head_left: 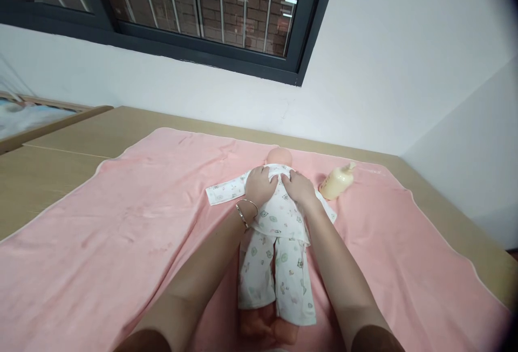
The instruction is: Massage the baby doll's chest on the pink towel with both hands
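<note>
On a soft pink cloth blanket with a pale edge (121, 206) lies a bald baby doll in a white printed top and trousers (281, 214), its bare feet toward the person. At the doll's upper chest, the left hand (259, 185) and right hand (299, 185) both press on the top, half open, thumbs inward; whether the fingers grip cloth cannot be told. Left of the doll's middle, a thin metal bangle (246, 213) circles the left wrist. Right of the doll, near its shoulder, a cream pump bottle (338, 181) leans on the blanket. Beyond the doll's head is a dark-framed barred window (299, 66).
</note>
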`<state>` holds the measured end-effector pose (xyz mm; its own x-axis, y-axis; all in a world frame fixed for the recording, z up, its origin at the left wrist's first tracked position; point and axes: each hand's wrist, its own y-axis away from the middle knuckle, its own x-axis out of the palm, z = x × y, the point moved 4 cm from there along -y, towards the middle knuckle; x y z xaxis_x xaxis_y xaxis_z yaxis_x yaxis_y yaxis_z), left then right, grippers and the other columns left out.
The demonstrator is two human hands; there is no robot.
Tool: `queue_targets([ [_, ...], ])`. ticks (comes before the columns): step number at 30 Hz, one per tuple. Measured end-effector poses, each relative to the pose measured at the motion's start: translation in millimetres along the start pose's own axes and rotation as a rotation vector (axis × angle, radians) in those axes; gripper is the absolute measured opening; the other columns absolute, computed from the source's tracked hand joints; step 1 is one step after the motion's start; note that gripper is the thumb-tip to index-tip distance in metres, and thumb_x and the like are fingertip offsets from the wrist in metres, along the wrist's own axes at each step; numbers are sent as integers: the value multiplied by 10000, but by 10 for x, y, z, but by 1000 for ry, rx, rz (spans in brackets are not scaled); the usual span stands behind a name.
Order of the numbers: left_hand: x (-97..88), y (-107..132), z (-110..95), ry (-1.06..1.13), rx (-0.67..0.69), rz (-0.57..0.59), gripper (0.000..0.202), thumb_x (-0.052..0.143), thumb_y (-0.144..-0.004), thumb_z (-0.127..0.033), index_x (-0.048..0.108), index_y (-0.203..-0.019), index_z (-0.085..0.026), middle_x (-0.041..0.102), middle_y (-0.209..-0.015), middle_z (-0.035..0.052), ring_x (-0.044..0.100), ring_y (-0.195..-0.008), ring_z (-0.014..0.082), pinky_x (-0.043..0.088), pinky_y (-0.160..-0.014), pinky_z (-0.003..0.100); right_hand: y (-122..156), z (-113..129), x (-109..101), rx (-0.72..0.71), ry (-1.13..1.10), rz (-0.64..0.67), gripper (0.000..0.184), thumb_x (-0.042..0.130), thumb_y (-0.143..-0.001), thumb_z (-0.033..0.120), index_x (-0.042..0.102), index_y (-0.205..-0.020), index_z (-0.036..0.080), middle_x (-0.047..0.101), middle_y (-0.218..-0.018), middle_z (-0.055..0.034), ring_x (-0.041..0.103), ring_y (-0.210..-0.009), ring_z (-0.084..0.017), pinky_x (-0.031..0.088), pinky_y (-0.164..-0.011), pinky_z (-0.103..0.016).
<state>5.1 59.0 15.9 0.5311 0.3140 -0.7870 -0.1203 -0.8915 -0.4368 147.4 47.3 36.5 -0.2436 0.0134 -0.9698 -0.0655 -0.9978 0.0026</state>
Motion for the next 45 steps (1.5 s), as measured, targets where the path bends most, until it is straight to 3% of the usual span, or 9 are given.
queue_targets([
  [3,2,-27,-8,20,59,42,316,508,-977,-302,651,-1191,-118,700,-1214,158,611,-1176,295,455,-1058,428,-81,-72,54,-25,-78,-2,618,286,-1040,495,450,-1506,125,417,-1609,-168,362,-1489,-304,305,-1167,-434],
  [6,-21,-27,-59,30,108,59,279,478,-985,-262,663,-1161,-151,719,-1187,127,627,-1139,275,470,-1033,411,-47,-30,41,-52,-55,-3,572,269,-1045,454,516,-1440,121,544,-1494,-182,469,-1396,-321,356,-1121,-436],
  [10,-36,-5,-86,0,63,21,241,475,-971,-240,691,-1053,-173,733,-1098,118,640,-1085,273,489,-992,404,55,86,-11,-65,41,-4,494,285,-1034,358,599,-1311,97,645,-1321,-225,560,-1254,-345,415,-1036,-439],
  [17,91,-30,61,79,1,11,354,533,-953,-328,645,-1227,-134,688,-1265,158,600,-1222,291,441,-1091,434,-6,22,55,28,-86,4,598,281,-1023,485,485,-1464,137,463,-1553,-210,380,-1436,-400,316,-1125,-597],
  [20,131,-38,104,107,-4,6,364,534,-953,-340,644,-1235,-137,684,-1277,160,599,-1232,289,433,-1101,438,-37,-7,88,25,-122,-2,594,287,-1015,484,489,-1463,152,477,-1543,-199,372,-1440,-396,278,-1140,-635],
  [29,140,-36,108,124,-13,1,365,539,-956,-342,652,-1232,-134,690,-1279,150,600,-1233,293,429,-1109,431,-26,13,70,14,-117,-23,559,308,-1012,475,539,-1405,152,557,-1458,-200,455,-1375,-387,313,-1124,-613],
  [34,150,-37,117,127,-14,1,367,539,-954,-345,651,-1237,-141,682,-1295,151,593,-1247,294,427,-1116,437,-14,15,53,11,-114,-34,566,319,-1013,470,520,-1439,156,563,-1458,-196,475,-1363,-389,315,-1122,-617],
  [39,141,-38,109,114,-6,-3,354,538,-955,-335,650,-1231,-144,687,-1278,152,601,-1234,289,434,-1112,432,15,30,28,19,-89,-25,578,313,-1015,477,515,-1449,155,567,-1451,-199,505,-1332,-384,391,-1072,-548],
  [45,119,-48,87,91,34,31,354,499,-976,-327,640,-1241,-140,678,-1303,156,594,-1253,287,431,-1119,431,37,48,12,22,-68,-43,583,302,-1018,482,515,-1457,162,545,-1476,-197,488,-1338,-398,377,-1076,-579],
])
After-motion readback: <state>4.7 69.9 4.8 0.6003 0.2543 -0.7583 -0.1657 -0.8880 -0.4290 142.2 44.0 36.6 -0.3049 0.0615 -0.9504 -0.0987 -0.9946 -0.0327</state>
